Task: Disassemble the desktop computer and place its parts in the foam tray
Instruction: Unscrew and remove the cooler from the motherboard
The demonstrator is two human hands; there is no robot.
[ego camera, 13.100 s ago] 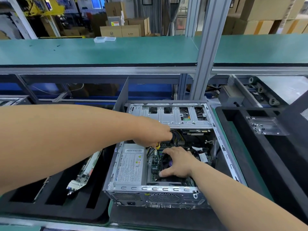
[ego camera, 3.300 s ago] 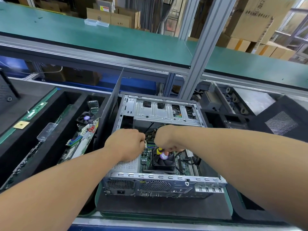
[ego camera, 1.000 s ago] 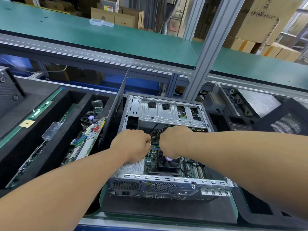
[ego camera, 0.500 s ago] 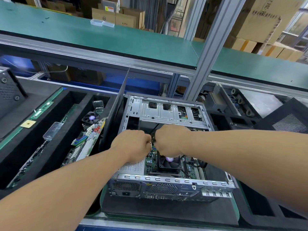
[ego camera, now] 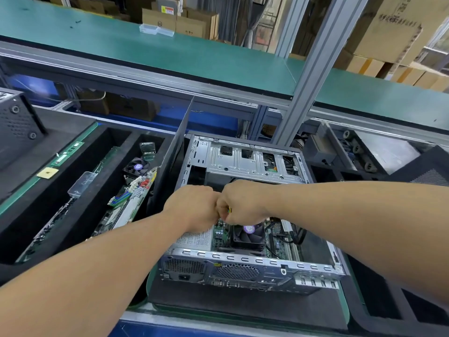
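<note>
Open desktop computer case (ego camera: 252, 271) lies on black foam at the conveyor's near edge. Left hand (ego camera: 192, 207) and right hand (ego camera: 243, 203), fingers curled, knuckles touching, pinch a yellow-tipped cable (ego camera: 229, 210) (grip detail hidden) above the CPU fan (ego camera: 247, 233). Foam tray (ego camera: 48, 227) at left holds 1 motherboard (ego camera: 128, 203). Green shelf (ego camera: 194, 54) above; cartons (ego camera: 388, 27) beyond.

Two bare forearms and hands filled the lower half of a head-worn camera's view.

The left hand (ego camera: 194, 206) and the right hand (ego camera: 239, 203) wore no gloves, and no ring, watch or wrist strap showed on either. Both forearms were uncovered along their whole visible length, from the wrists back to the edges of the picture, with no sleeve or cuff in sight. The wide lens made the arms look thick near the edges and narrow toward the wrists. Only the backs of the hands and the knuckles showed.
</note>
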